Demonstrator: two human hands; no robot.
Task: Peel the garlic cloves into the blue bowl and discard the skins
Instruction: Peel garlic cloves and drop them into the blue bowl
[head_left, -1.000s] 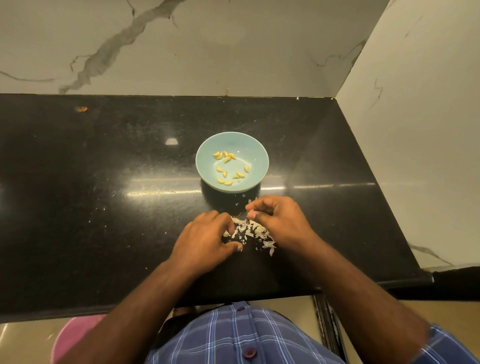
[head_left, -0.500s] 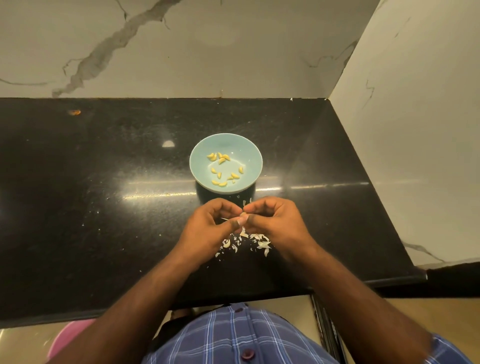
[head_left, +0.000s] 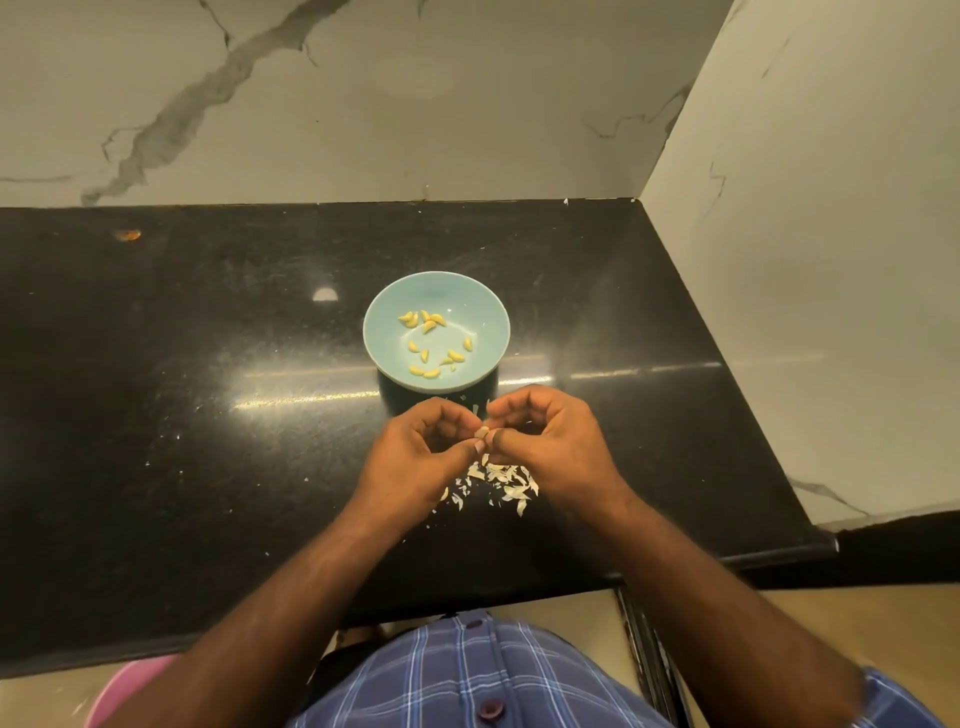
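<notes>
Hands, left and right, pinch one garlic clove above skins, near blue bowl.

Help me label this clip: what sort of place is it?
Probably a home kitchen: a black stone countertop set in a marble-tiled corner, with a blue bowl of peeled garlic cloves.

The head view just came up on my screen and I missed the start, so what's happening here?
A person is peeling garlic at a black counter. Both hands, the left hand and the right hand, pinch one small clove between them, just in front of the blue bowl. The bowl already holds a scatter of peeled cloves. A pile of loose skins lies on the counter under the hands, not yet discarded.
</notes>
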